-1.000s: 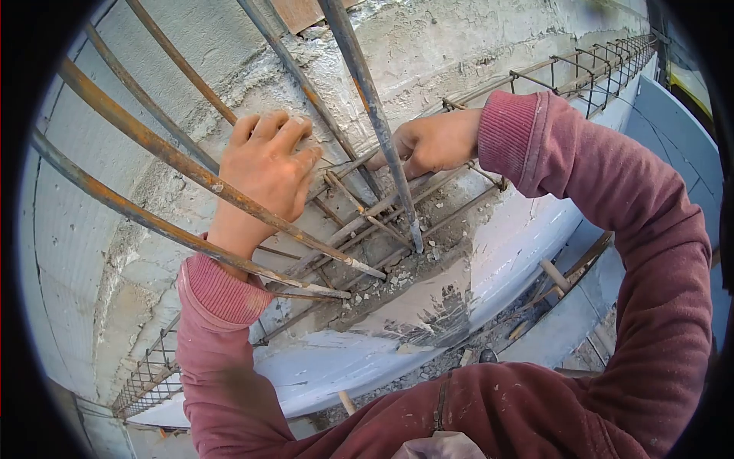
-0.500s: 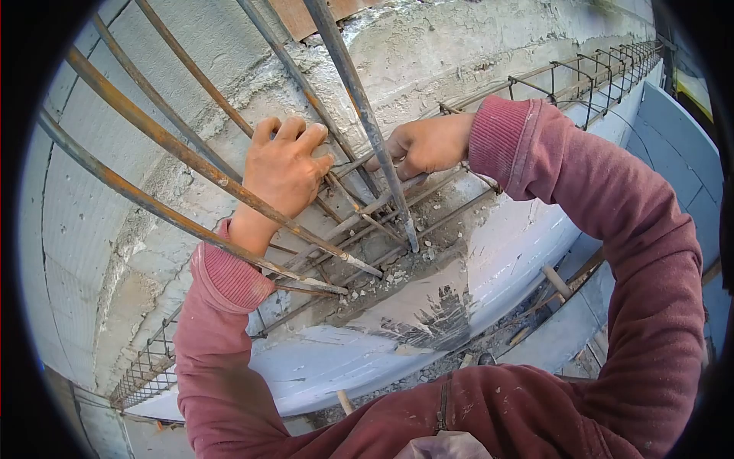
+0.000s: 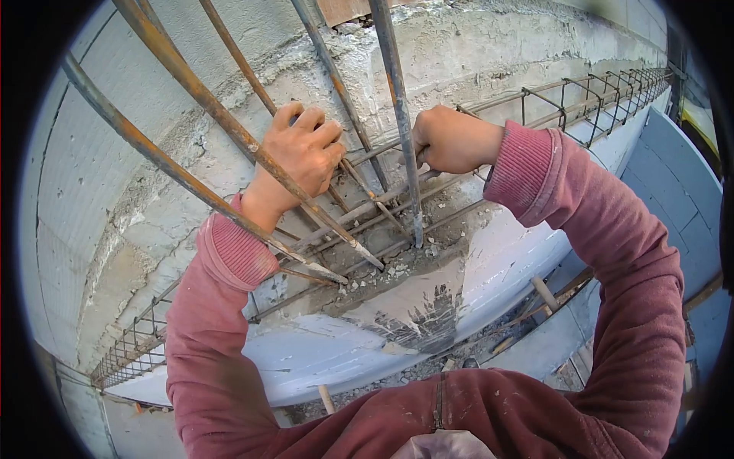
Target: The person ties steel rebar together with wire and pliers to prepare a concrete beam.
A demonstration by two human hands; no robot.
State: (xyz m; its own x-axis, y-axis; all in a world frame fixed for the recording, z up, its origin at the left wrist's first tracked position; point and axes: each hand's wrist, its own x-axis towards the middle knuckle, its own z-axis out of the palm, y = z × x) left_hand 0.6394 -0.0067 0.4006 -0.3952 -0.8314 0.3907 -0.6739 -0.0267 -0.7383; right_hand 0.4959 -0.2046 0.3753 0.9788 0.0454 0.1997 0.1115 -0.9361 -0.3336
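Observation:
My left hand [image 3: 302,153] is curled over a slanting rusty rebar [image 3: 237,57] that runs in under its fingers. In front of its wrist pass two more long rebars, the nearer-middle one [image 3: 229,122] and the lower left one [image 3: 138,138]. My right hand [image 3: 456,140] is closed in a fist right beside an upright rebar [image 3: 401,115]; its fingertips are hidden, so what they hold cannot be made out. Below both hands lies a horizontal rebar cage [image 3: 375,205] in a trough, with crumbled concrete around the bar feet.
A rough concrete wall [image 3: 466,57] rises behind the bars. The cage continues right along the ledge [image 3: 604,99] and down to the left [image 3: 134,344]. White foam-like board [image 3: 321,363] lines the near side. Blue panels [image 3: 677,183] stand at right.
The view has shifted, so the bars sit farther right. My right hand has risen off the horizontal bar beside the upright rebar and closed more. My left hand stays on its rebar.

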